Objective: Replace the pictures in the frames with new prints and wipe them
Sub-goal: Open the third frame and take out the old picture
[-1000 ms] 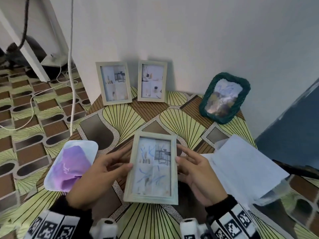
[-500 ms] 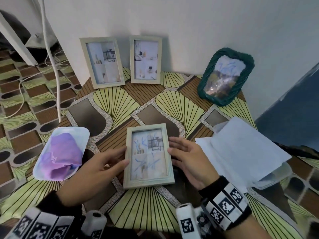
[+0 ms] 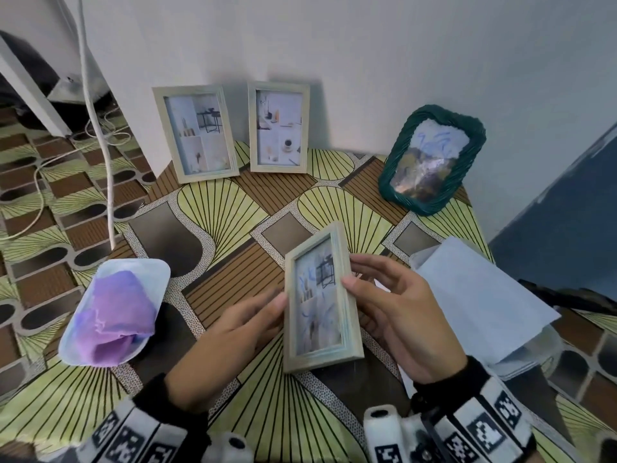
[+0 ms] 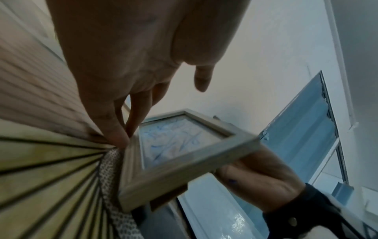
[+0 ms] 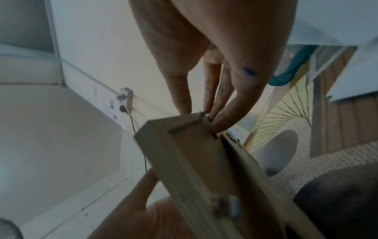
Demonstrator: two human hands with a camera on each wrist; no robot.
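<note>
A pale wooden picture frame (image 3: 319, 297) with a blue-scribbled print is tilted above the patterned table (image 3: 213, 208), its right side raised. My right hand (image 3: 350, 275) pinches that right edge, thumb on the front and fingers behind. In the right wrist view the right hand (image 5: 201, 115) pinches a corner of the frame's back (image 5: 194, 161). The straight fingers of my left hand (image 3: 277, 305) touch the frame's left edge. The left wrist view shows the left hand (image 4: 124, 139) with its fingertips against the frame (image 4: 184, 163) and the thumb apart.
Two more pale frames (image 3: 197, 132) (image 3: 278, 127) and a green woven frame (image 3: 430, 158) lean on the back wall. A white tray (image 3: 147, 269) with a purple cloth (image 3: 113, 315) lies at left. White sheets (image 3: 474, 295) lie at right. A white cable (image 3: 100, 128) hangs beyond the left table edge.
The frame, held nearly flat between both hands before, has been tipped up on its left edge by my right hand. My left fingers stay at the left edge.
</note>
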